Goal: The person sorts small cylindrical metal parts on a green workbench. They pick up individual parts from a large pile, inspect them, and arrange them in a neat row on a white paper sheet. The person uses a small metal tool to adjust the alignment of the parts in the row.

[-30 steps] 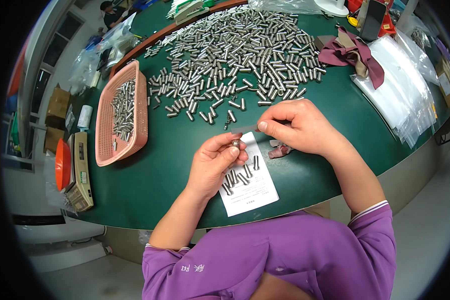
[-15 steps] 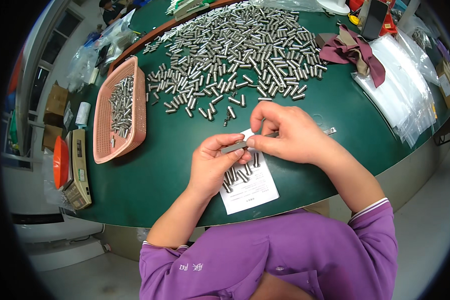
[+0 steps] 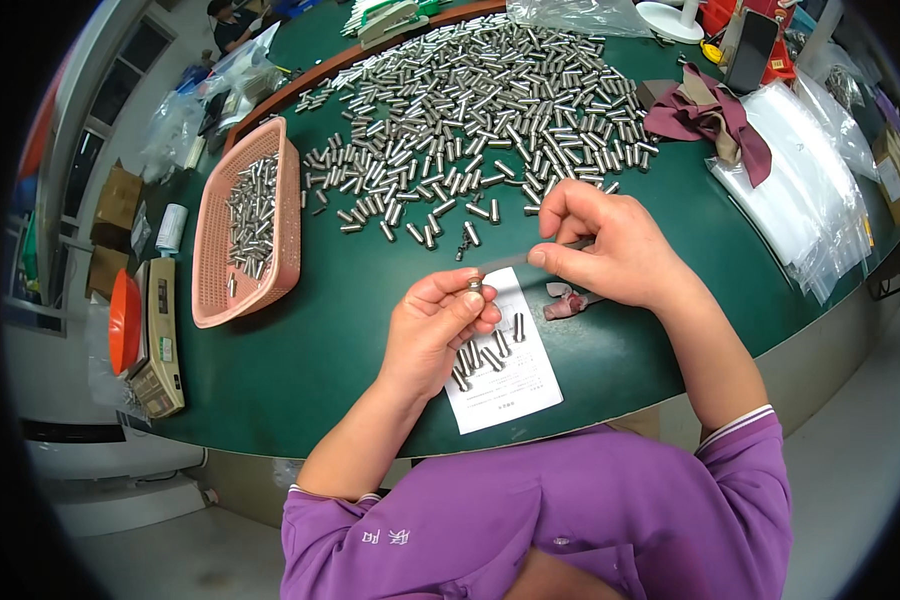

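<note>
Between its thumb and fingers, my left hand [image 3: 435, 320] grips a small metal pin [image 3: 475, 286], its round end upward. My right hand [image 3: 610, 245] pinches a flat grey bar [image 3: 510, 264], file-like and smeared by motion, which reaches toward the pin's top. Whether bar and pin touch, I cannot tell. Below my left hand, several metal pins [image 3: 496, 357] lie on a printed white paper sheet [image 3: 510, 400]. Beside the sheet, partly under my right hand, is a tool with a pinkish wrapped end [image 3: 565, 302].
A large heap of metal pins [image 3: 470, 110] covers the far table. At left stand a pink basket [image 3: 290, 255] holding more pins and a scale [image 3: 160, 340] with an orange pan. A maroon cloth [image 3: 705, 120] and clear plastic bags [image 3: 800, 190] lie at right.
The grey bar has drawn back to the right and up from across my left fingers, uncovering the pin's end. My right hand has shifted right, revealing the wrapped tool.
</note>
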